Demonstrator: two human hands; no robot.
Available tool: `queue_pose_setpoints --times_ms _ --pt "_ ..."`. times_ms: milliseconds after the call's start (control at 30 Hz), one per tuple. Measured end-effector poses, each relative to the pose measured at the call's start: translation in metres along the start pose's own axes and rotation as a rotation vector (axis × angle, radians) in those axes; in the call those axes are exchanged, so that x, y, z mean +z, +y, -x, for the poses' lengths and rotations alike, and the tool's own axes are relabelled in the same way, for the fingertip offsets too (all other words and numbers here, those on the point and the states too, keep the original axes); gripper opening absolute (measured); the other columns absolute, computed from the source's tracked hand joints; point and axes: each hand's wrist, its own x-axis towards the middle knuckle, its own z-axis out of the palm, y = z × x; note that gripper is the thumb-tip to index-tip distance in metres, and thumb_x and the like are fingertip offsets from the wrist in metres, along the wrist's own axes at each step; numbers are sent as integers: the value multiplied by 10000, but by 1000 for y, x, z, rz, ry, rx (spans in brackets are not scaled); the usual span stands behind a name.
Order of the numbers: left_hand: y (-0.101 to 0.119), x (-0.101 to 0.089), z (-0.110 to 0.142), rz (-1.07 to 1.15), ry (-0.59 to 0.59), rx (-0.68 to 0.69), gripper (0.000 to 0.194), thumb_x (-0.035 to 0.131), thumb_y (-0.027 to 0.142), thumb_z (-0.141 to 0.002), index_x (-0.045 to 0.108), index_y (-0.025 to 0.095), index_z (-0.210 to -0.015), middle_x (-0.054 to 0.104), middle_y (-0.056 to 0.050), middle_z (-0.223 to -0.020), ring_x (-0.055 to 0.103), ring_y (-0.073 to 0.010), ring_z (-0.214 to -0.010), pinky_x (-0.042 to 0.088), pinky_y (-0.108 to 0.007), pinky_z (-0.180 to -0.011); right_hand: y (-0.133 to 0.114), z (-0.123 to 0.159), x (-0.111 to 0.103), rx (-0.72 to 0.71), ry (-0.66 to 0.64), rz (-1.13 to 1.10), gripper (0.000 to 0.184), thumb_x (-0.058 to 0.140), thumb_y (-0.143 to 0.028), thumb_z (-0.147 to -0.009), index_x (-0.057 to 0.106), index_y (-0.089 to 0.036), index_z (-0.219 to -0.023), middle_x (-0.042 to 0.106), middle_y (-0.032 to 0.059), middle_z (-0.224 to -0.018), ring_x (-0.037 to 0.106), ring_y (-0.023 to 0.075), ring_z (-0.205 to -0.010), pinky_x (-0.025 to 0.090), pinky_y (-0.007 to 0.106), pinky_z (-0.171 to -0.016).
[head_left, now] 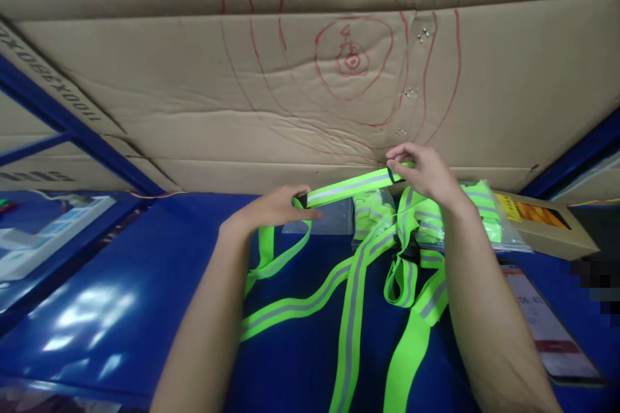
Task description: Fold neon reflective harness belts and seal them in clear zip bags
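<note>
— What did the two hands hold?
— The left hand (pixel 278 206) pinched one end of a taut section of the green reflective strap (pixel 346 187), at a black buckle (pixel 301 200); the right hand (pixel 419 171) pinched the other end, fingertips closed near a black slider (pixel 392 175).
— And where did the strap lie?
— That section was raised above the blue table (pixel 169 284); other lengths trailed across its surface, near bagged straps (pixel 372 210) and, at right, a phone (pixel 552 326).
</note>
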Motion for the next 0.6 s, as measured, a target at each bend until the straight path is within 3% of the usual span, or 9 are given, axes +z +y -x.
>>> queue_pose_setpoints --times_ms 200,367,500,600 --pt "3 1 2 -34 -5 5 554 770 567 -746 687 219 -1169 739 -38 -1077 676 -227 -914 501 -288 -786 16 -1 3 41 -65 170 254 593 -330 -897 726 -175 -1049 754 90 -976 687 221 -879 490 329 -791" --pt "10 7 -1 -88 78 40 550 769 445 -767 661 233 -1263 733 -51 -1184 686 -267 -1043 517 -349 -914 27 1 12 74 -205 244 166 685 -265 -816 744 -179 -945 750 91 -860 693 250 -787 503 360 -764" --pt "23 13 -2 -100 138 89 628 760 377 -793 586 229 -1378 701 -75 -1295 668 -286 -1148 505 -396 -1002 -7 6 35 -16 -274 231 260 617 -328 -928 734 -173 -1102 727 158 -1212 662 304 -1146 462 411 -1001" --pt "33 15 0 -86 157 144 641 747 323 -821 529 255 -1420 680 -66 -1340 665 -267 -1173 512 -388 -1003 -42 12 57 -97 -362 130 413 522 -482 -1010 659 -214 -1292 672 106 -1365 603 262 -1271 437 362 -1049"
